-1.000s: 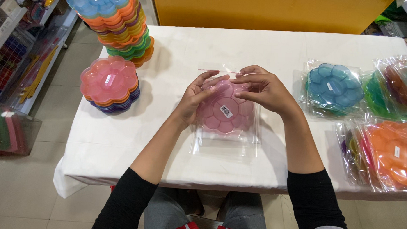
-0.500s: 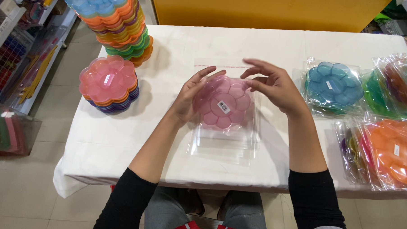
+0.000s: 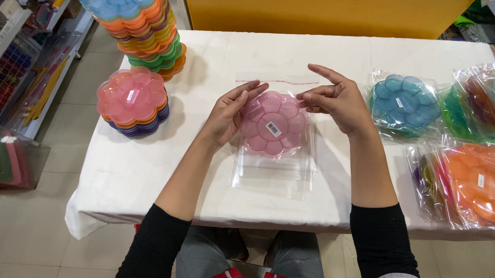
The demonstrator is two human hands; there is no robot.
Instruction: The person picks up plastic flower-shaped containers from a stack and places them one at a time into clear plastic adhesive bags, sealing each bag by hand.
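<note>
the pink tray (image 3: 274,124) in its clear bag (image 3: 272,175) is found between the hands, long axis running near-far, left hand (image 3: 231,112) laid flat against its left edge, right hand (image 3: 336,101) spread just right of it, holding nothing.

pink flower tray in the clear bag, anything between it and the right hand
Only the bag. The pink flower tray lies inside the clear bag on the white table, so the film covers it. The right hand hovers at its right edge; the left hand rests on its left edge.

Pink flower tray (image 3: 274,123), clear bag (image 3: 272,173), white tablecloth (image 3: 217,61)
</note>
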